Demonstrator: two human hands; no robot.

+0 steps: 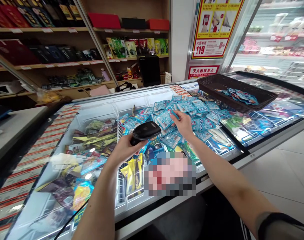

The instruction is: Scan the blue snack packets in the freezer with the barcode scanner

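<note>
My left hand (128,148) is wrapped round the handle of a black barcode scanner (147,130), its head pointing right. In my right hand (183,124) a small blue packet (165,119) is pinched at its right edge, with a printed side facing up. The scanner's head is close to the packet's lower left, apart from it as far as I can see. Beneath both hands lies a large heap of similar blue packets (188,106), spread over the chest freezer (97,100). A blurred patch hides part of the freezer's front edge.
A dark woven basket (264,98) holding several blue packets stands on the freezer at the right. Bagged frozen treats (99,133) fill the left compartment. A cable (72,218) runs by my left forearm. Shelves (132,30) with packaged goods stand behind.
</note>
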